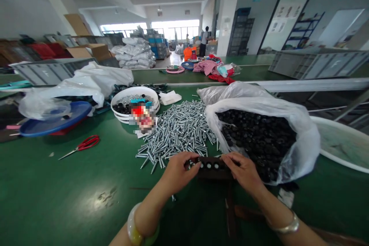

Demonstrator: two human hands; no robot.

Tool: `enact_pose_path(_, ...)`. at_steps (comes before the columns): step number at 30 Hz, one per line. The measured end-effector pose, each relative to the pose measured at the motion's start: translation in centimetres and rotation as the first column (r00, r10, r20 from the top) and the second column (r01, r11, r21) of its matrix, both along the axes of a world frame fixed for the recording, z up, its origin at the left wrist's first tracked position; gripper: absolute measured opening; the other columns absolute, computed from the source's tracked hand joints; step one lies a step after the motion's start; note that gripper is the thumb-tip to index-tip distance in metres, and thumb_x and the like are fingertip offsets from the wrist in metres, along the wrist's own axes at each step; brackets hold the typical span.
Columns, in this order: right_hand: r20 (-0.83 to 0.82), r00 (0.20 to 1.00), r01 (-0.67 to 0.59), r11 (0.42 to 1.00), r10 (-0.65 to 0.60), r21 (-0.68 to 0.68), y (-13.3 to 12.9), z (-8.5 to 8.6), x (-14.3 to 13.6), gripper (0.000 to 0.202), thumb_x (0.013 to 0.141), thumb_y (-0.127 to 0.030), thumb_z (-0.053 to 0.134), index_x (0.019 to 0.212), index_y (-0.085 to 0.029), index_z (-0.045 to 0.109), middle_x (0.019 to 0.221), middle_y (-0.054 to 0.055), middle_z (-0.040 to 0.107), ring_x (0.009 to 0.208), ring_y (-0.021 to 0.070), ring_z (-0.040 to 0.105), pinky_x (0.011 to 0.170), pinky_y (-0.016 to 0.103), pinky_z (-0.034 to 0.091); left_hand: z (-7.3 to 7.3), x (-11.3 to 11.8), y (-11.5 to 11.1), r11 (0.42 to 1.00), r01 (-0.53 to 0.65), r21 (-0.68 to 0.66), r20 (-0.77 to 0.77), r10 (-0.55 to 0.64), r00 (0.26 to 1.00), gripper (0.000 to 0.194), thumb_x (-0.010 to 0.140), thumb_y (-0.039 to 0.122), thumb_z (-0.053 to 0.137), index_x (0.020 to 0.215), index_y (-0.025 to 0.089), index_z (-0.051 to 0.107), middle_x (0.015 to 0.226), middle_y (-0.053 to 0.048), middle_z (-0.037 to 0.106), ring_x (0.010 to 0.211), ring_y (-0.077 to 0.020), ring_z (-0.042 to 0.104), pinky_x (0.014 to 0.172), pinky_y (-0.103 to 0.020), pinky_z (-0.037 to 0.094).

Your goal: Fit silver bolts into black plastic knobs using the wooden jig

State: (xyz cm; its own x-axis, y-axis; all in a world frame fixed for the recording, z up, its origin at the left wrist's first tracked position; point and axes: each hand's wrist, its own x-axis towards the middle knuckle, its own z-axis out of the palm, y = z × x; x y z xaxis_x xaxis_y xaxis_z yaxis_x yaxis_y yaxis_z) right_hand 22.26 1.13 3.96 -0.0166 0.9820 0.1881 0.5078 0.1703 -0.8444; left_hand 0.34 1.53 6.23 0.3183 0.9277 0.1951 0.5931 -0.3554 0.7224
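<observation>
A dark block (215,175) with a row of round pale-centred pieces seated in black rings lies in front of me. At its left end my left hand (180,169) is closed, thumb and fingertips drawn together; what sits between them is too small to name. My right hand (242,169) pinches at the block's right end, and its fingertips hide whatever they hold. Just beyond the block spreads a heap of silvery screws or bolts (184,127). To the right, small black round parts (256,134) fill an open clear plastic bag (309,142).
Red-handled scissors (88,143) lie on the green table (72,188) at left. Behind them are a blue tray (34,127) and stacked white tubs (115,113) holding small parts. Grey crates (323,65) stand farther back. A person (204,40) stands far off.
</observation>
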Motion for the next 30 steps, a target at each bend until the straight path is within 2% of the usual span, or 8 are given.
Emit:
enact_pose_path(6, -0.034, 0.996, 0.079, 0.996, -0.080, -0.034, 0.2, -0.4, -0.4, 0.033, 0.075, -0.050, 0.055, 0.064, -0.020, 0.062, 0.060, -0.001, 0.054, 0.058, 0.0148, 0.051, 0.051, 0.025, 0.040, -0.3, 0.2, -0.1, 0.997, 0.046, 0.067, -0.033, -0.043, 0.999, 0.024, 0.075, 0.024, 0.056, 0.098, 0.020, 0.064, 0.081, -0.003, 0.065, 0.073, -0.0156, 0.057, 0.068, -0.026, 0.045)
enact_pose_path(11, -0.125, 0.992, 0.014, 0.991, -0.031, -0.133, 0.4, -0.7, -0.4, 0.033, 0.074, -0.051, 0.056, 0.064, -0.020, 0.056, 0.057, -0.002, 0.052, 0.054, 0.0129, 0.047, 0.049, 0.024, 0.039, 0.0, 0.4, 0.0, 0.993, 0.104, 0.049, -0.127, -0.097, 0.987, 0.027, 0.078, 0.025, 0.053, 0.103, 0.021, 0.063, 0.088, -0.005, 0.065, 0.079, -0.0170, 0.060, 0.075, -0.028, 0.045)
enact_pose_path(17, -0.172, 0.984, 0.035, 0.994, -0.053, -0.105, 0.4, -1.3, -0.4, 0.032, 0.074, -0.049, 0.056, 0.064, -0.019, 0.056, 0.057, -0.003, 0.049, 0.055, 0.0123, 0.045, 0.050, 0.024, 0.037, 0.0, 0.7, -0.3, 0.992, 0.117, 0.053, -0.156, -0.108, 0.982, 0.027, 0.081, 0.030, 0.053, 0.105, 0.022, 0.063, 0.092, -0.005, 0.065, 0.083, -0.0178, 0.060, 0.076, -0.028, 0.046)
enact_pose_path(30, -0.118, 0.993, 0.015, 0.996, -0.025, -0.083, 0.3, -0.8, -0.4, 0.028, 0.076, -0.047, 0.054, 0.070, -0.019, 0.058, 0.063, -0.001, 0.054, 0.059, 0.0143, 0.049, 0.054, 0.025, 0.040, -1.3, 1.1, -1.4, 0.995, -0.026, 0.096, -0.117, 0.038, 0.992, 0.033, 0.085, 0.033, 0.045, 0.112, 0.020, 0.061, 0.086, -0.007, 0.063, 0.076, -0.0173, 0.059, 0.072, -0.028, 0.047)
